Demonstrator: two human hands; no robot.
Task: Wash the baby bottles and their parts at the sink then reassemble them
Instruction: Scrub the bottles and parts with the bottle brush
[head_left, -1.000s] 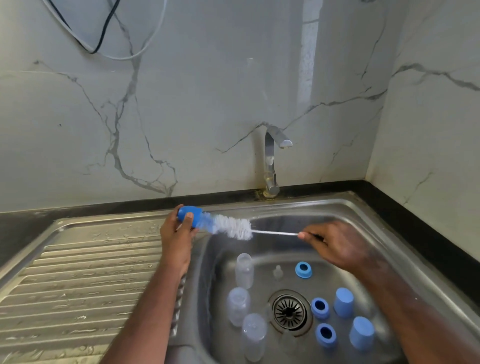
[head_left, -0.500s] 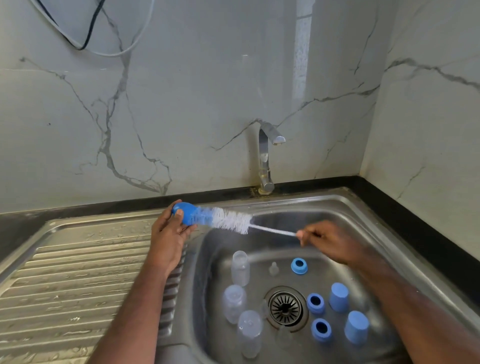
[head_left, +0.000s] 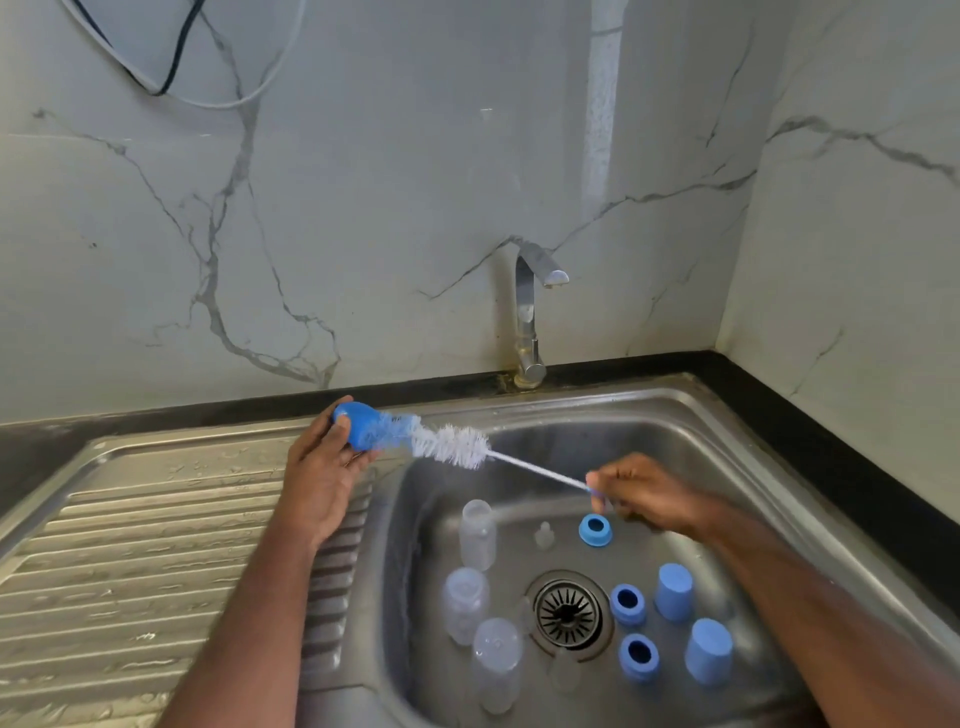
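left hand (head_left: 319, 483): fingers curled round a blue cap (head_left: 358, 425), open end facing the sink, held over the basin's left rim.
right hand (head_left: 644, 493): pinches the thin handle end of the bottle brush (head_left: 457, 446); white bristle head sits partly inside the cap.
step: scrubbing the cap interior, my read.
bottles (head_left: 477, 535): three clear bodies in the basin, left of the drain (head_left: 567, 613); upright or tipped, hard to say.
collars (head_left: 595, 530): three blue screw rings on the basin floor, one behind the drain, two right of it.
other caps (head_left: 673, 592): two blue caps, open end down, right of the rings.
teat (head_left: 543, 535): one small clear piece between rear bottle and rear ring; maybe more near the drain, too faint to call.
tap (head_left: 530, 312): no water visible at the spout.
sink (head_left: 675, 410): stainless, wet; drainboard (head_left: 156, 545) on the left has water beads.
handling: parts look like light, thin plastic, likely slippery when wet. Grip bottles round the body, rings by the outer edge, caps round the dome. Teat likely soft, so pinch at the base flange. Brush wire probably flexes; hold near the bristles for more force.
markings: no brand, label or writing readable anywhere.
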